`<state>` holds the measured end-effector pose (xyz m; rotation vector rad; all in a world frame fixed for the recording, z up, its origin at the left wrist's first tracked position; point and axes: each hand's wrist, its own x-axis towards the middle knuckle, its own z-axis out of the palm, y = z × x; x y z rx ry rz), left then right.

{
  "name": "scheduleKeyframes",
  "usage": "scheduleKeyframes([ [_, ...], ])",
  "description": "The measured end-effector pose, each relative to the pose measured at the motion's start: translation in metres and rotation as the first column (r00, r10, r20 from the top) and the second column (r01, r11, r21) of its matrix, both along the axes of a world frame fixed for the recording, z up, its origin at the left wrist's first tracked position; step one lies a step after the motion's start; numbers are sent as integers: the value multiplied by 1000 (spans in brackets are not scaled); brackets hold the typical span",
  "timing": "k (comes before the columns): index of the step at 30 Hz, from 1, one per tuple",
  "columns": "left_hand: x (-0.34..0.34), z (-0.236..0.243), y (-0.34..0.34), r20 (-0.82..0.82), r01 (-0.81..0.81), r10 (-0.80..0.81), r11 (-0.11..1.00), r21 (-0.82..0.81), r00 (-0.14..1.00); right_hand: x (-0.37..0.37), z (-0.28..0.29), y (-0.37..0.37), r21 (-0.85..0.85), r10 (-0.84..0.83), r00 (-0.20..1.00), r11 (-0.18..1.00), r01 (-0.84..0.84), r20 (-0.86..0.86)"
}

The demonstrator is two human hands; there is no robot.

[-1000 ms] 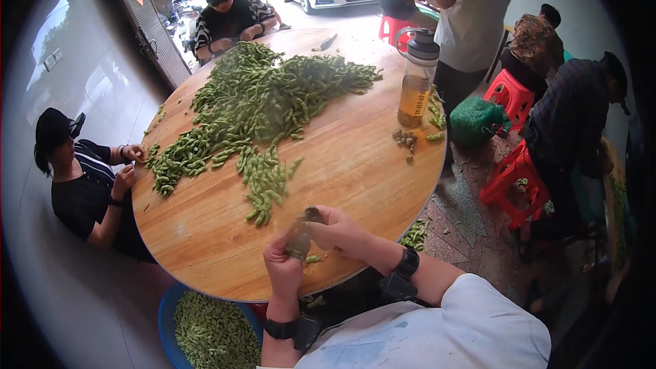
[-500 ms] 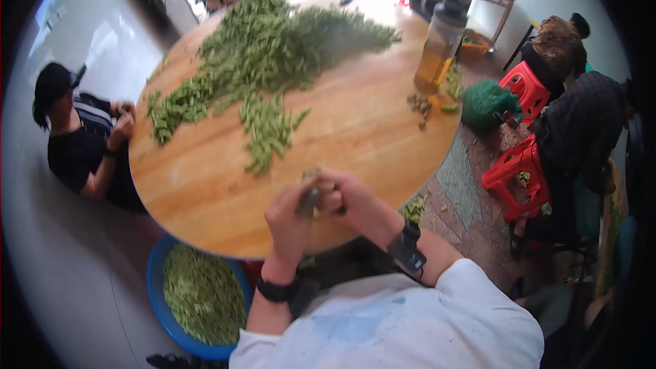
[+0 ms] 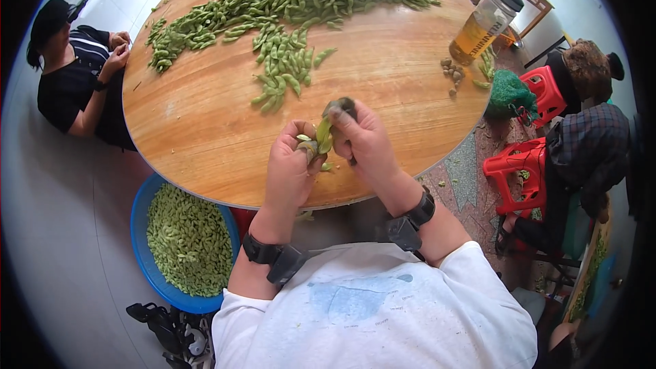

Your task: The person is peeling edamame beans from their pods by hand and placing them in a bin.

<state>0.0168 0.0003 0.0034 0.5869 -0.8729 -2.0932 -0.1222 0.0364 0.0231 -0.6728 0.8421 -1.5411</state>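
Over table (image 3: 205,116), green pod (image 3: 324,135) now comes into clear view; my left hand (image 3: 289,162) and right hand (image 3: 370,139) pinch it, apparently mid-shelling.

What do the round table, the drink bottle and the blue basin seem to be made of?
Round table: seemingly smooth wood, as grain shows; possibly laminate. Drink bottle: probably smooth, clear plastic, perhaps glass; amber liquid shows through. Blue basin: likely smooth plastic, judging by its evenly coloured rim.
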Motion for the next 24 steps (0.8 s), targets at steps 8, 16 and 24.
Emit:
scheduleKeyframes([
  [8,55,20,-61,379,-251,317,944,-214,869,-36,21,-62,-110,-37,216,934,-339,-976],
  [16,-1,-17,-98,641,309,557,577,-756,528,-30,-1,-93,75,44,-228,989,-129,-973],
  [24,-6,25,-52,453,22,96,968,-249,887,-91,5,-39,11,2,-74,992,-124,-997],
])
